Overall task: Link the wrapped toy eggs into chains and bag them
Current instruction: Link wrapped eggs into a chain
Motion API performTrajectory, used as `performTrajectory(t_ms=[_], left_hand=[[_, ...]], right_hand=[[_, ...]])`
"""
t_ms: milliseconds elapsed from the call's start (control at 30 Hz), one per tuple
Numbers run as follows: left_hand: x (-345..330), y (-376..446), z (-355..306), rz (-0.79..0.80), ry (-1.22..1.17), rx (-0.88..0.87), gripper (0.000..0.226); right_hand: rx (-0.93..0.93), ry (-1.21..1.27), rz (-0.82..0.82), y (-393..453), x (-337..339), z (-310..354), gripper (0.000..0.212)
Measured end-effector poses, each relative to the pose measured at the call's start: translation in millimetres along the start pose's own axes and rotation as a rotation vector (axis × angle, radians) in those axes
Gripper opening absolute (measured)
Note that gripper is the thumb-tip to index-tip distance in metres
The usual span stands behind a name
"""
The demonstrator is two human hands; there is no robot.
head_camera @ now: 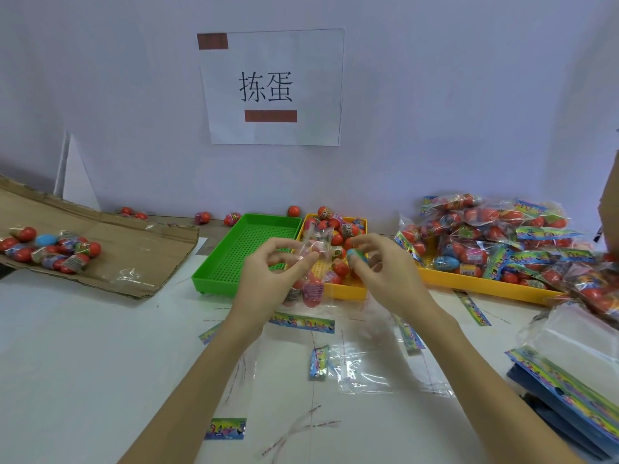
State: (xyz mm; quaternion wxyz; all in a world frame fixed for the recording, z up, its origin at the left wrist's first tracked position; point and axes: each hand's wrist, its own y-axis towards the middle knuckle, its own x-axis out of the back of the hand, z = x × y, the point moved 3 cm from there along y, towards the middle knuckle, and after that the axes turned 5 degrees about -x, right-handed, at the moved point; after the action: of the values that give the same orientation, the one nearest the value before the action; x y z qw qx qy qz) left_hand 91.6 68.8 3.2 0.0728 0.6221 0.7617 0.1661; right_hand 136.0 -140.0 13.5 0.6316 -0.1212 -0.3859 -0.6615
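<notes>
Two hands meet above the near end of the small yellow tray point(348, 289). Left hand point(268, 272), fingers curled, pinches a crinkled clear wrapper tail point(313, 244) that stands upright from its fingertips; right hand point(385, 272) grips a blue-green wrapped egg point(356, 256) just beside it, the two items near but seemingly apart. Judged next: the egg must travel leftward to the film, the right hand being the closer carrier. Loose eggs point(338, 229) in the tray are glossy, smooth, mostly red ovoids in printed film. Green tray point(214, 279), perforated and rigid, sits to the left. Bagged chains point(495, 242) heap on the large yellow tray point(485, 284) at right; flat clear bags point(365, 373) with colourful headers lie on the white table point(83, 363)
</notes>
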Motion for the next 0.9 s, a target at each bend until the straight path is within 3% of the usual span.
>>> performTrajectory(t_ms=[200, 367, 533, 667, 900], left_hand=[[-6, -1, 0, 0.047, 0.017, -0.051, 0.028], [-11, -2, -2, 0.093, 0.117, -0.208, 0.053], [-15, -6, -6, 0.185, 0.179, -0.322, 0.043], [-15, -6, -5, 0.185, 0.110, -0.264, 0.030], [-14, -7, -6, 0.196, 0.069, -0.235, 0.029]], right_hand=[[-0.054, 0.474, -0.080, -1, 10, 19, 0.031], [0.110, 0.648, -0.140, -12, 17, 45, 0.030], [0.274, 0.445, -0.158, -19, 6, 54, 0.030], [0.336, 0.265, -0.165, -19, -2, 50, 0.030], [0.409, 0.156, -0.140, -19, -6, 50, 0.030]])
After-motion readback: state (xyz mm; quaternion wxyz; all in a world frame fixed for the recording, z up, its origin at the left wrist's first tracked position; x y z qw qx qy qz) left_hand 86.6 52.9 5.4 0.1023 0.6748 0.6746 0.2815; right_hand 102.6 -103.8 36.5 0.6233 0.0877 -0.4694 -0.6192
